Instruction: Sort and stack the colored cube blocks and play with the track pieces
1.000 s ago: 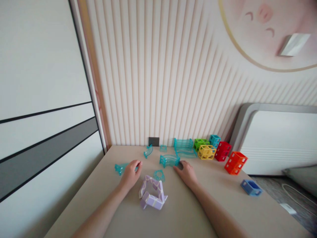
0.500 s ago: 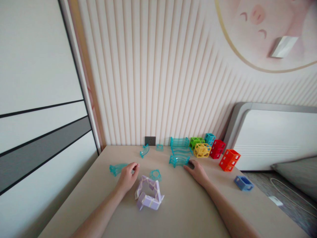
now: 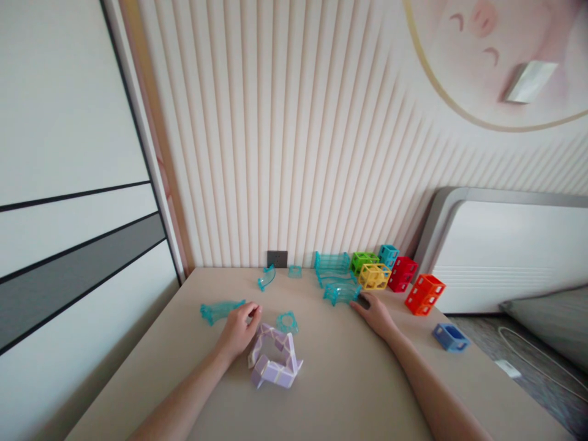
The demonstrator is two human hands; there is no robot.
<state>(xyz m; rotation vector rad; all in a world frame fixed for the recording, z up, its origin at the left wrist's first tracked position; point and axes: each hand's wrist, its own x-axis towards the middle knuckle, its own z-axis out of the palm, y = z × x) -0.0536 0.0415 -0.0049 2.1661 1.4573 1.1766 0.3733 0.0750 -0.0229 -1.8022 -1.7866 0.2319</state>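
Note:
My right hand [image 3: 375, 315] holds the right end of a see-through teal track piece [image 3: 340, 293] between thumb and fingers; the fingertips are partly hidden. This piece lies just in front of other teal track pieces [image 3: 331, 263] by the wall. My left hand [image 3: 239, 329] rests on the table with its fingers curled in, and nothing shows in it. Just beyond it lies a teal track piece [image 3: 219, 311]. A small teal ring-shaped piece [image 3: 287, 322] is to its right, and nearer me sits a folded lilac-and-white snake puzzle [image 3: 278, 370].
Yellow [image 3: 374, 277], green [image 3: 364, 262], teal [image 3: 388, 255], red [image 3: 403, 274] and orange [image 3: 425, 295] frame blocks stand at the back right. A blue block [image 3: 451, 338] is near the table's right edge. A curved teal piece [image 3: 266, 278] and a small square one [image 3: 294, 271] lie near the wall socket [image 3: 277, 259].
My right hand has moved the teal track piece right and slightly back, closer to the pieces by the wall. My left hand has stayed almost where it was.

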